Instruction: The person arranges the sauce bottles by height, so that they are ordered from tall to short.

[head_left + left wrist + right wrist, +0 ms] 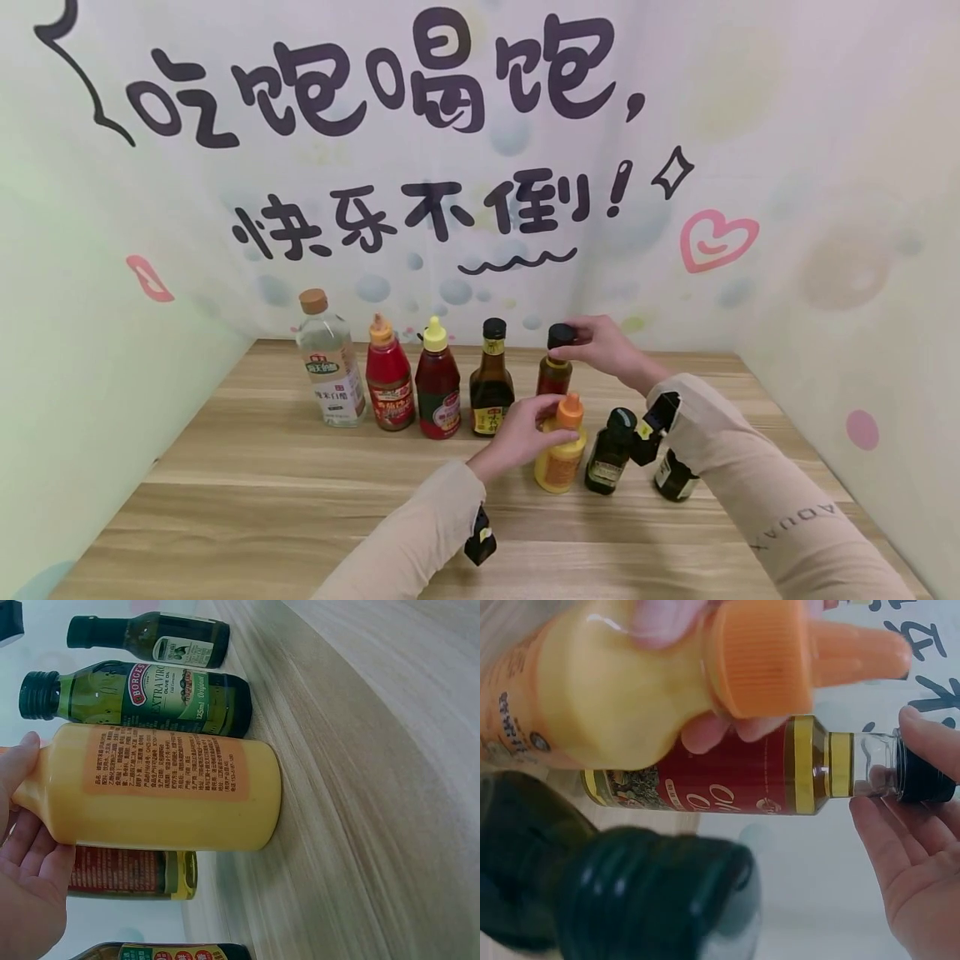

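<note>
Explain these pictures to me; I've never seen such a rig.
No machine: a person's bare left hand and right hand. A head-worn camera takes the wide view; wrist cameras take the close ones, sideways, so standing bottles seem to lie down. On the pale wooden table stand a clear brown-capped bottle, a red orange-capped bottle, a dark-red yellow-capped bottle, a black-capped brown glass bottle, a dark green glass bottle and a second green one. The left hand grips a yellow plastic bottle by its neck; the right grips a slim red-labelled glass bottle near its black cap.
</note>
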### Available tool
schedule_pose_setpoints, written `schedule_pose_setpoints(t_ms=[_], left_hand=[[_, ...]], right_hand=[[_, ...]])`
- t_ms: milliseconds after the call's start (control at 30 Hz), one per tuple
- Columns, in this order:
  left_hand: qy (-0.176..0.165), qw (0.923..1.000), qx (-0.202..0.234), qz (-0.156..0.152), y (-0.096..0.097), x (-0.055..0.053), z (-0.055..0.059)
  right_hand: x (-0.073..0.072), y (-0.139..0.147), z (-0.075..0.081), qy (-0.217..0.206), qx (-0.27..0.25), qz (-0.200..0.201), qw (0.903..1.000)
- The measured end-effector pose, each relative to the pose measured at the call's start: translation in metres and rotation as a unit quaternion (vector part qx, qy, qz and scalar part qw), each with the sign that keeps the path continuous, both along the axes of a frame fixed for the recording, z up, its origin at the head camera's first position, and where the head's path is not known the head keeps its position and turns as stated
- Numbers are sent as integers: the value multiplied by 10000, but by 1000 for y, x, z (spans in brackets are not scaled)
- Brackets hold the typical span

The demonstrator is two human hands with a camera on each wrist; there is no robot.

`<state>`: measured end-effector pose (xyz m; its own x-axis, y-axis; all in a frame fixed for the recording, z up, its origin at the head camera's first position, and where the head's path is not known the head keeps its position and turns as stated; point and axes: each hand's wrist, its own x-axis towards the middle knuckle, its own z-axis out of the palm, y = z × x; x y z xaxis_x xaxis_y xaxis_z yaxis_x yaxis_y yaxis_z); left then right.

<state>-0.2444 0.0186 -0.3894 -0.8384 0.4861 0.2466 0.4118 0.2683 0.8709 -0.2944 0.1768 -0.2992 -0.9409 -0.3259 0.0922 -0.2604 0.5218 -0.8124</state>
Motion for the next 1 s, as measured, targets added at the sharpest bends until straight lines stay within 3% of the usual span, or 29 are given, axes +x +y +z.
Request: schedule_pose_setpoints(t_ms=[367, 400, 1000], left_hand=[[-80, 9998, 159, -45, -1, 2, 3], [-67, 9998, 158, -52, 0, -2, -2], [-168, 9996, 223, -64, 1, -3, -5]], right_hand=[[-5, -7, -12, -71, -53, 25, 10000], [-5, -8, -13, -71, -38, 36, 10000], [-7, -12, -23, -182, -151, 133, 9996]])
